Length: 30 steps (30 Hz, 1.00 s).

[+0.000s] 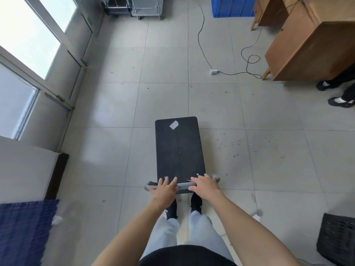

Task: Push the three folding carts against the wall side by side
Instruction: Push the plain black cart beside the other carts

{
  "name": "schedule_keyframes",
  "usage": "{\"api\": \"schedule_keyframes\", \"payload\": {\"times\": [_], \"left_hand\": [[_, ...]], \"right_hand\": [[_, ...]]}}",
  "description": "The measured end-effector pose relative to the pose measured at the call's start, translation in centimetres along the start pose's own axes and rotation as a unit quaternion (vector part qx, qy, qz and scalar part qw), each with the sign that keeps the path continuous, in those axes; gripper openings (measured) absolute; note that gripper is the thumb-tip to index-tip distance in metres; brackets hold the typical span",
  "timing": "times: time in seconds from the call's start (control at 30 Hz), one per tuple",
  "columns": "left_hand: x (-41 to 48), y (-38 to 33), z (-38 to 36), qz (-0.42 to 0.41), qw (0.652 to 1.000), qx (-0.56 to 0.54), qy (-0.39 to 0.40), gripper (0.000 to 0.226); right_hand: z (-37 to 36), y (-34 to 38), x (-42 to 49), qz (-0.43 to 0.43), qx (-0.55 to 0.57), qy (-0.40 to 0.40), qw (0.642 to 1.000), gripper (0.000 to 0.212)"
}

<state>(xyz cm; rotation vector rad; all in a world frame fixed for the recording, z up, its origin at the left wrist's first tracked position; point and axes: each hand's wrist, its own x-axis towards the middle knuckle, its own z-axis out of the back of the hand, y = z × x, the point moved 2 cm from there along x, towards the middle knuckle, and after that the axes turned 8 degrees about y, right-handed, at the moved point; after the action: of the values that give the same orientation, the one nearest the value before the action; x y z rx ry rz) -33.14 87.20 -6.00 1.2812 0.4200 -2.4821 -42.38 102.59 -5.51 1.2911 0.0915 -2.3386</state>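
Head view
Floor (pixel 115 104): pale grey tiles, scuffed and spotted, with glare patches toward the left.
Left side: window (pixel 28 35) in pale frames, bright daylight behind the glass.
Far wall: dark cart (pixel 117 5) and grey cart (pixel 148 6) parked side by side in the corner.
Folding cart (pixel 179 148): mid-floor, well apart from that pair; black deck with a pale sticker (pixel 173 124) near its far end.
Handle (pixel 182 185): grey bar across the near end.
Left hand (pixel 165 189): palm on the bar, fingers spread and fairly straight across it.
Right hand (pixel 204 184): flat over the bar, fingers extended, not wrapped.
Containers: blue crate (pixel 232 6) by the far wall, black crate (pixel 338 240) lower right; contents of both out of sight.
Right side: wooden cabinet (pixel 311 45); black cable (pixel 200 35) trailing to a white plug block (pixel 213 71).
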Motion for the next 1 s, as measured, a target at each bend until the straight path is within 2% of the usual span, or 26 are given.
{"api": "schedule_keyframes", "payload": {"times": [0.27, 0.5, 0.83, 1.0], "left_hand": [[1.1, -1.1, 0.7, 0.035, 0.998, -0.033, -0.034, 0.052], [2.4, -2.4, 2.4, 0.034, 0.996, -0.053, -0.055, 0.052], [4.8, -1.2, 6.1, 0.033, 0.996, -0.05, -0.07, 0.052], [6.7, 0.7, 9.2, 0.023, 0.995, -0.041, -0.084, 0.056]], "right_hand": [[0.3, -0.2, 1.4, 0.005, 0.001, -0.022, 1.0, 0.046], [1.8, -1.5, 1.7, 0.044, -0.018, -0.099, 0.994, 0.033], [5.5, -0.5, 4.7, 0.042, -0.024, -0.104, 0.993, 0.029], [8.0, 1.2, 6.9, 0.035, -0.023, -0.111, 0.993, 0.036]]}}
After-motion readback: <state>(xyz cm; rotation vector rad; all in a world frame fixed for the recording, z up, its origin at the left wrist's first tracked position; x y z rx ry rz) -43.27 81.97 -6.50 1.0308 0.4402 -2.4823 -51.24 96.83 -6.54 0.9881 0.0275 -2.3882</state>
